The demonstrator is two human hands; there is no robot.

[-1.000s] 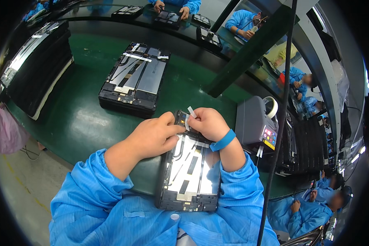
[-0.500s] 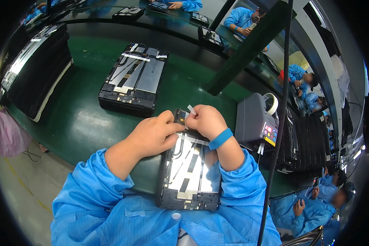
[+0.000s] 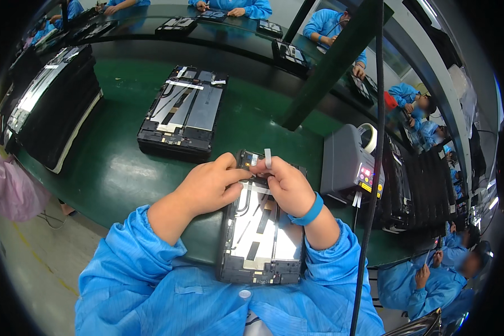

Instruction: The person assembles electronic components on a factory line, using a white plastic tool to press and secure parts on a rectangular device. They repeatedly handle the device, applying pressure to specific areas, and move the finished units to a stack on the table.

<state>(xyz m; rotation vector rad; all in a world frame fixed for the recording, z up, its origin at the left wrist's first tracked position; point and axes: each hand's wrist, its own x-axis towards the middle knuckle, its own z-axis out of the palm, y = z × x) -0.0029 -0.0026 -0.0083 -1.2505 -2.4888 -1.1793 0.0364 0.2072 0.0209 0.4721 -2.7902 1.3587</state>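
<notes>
Black cable (image 3: pixel 380 84) is being hung before grey machine (image 3: pixel 340 159); open device (image 3: pixel 275 243) being kept at edge of green table (image 3: pixel 120 168). White strip (image 3: pixel 268 158) being pinched by right hand (image 3: pixel 292 189), more upright than earlier; grip of left hand (image 3: pixel 206 183) untellable.

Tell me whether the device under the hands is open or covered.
Open: no cover lies over the device; its silver panels and dark strips show bare.

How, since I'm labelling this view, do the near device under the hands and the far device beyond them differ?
The near device mirrors bright light; the far device looks greyer. Left hand and right hand cover part of the near device; none touches the far device. Both have silvery panels.
</notes>
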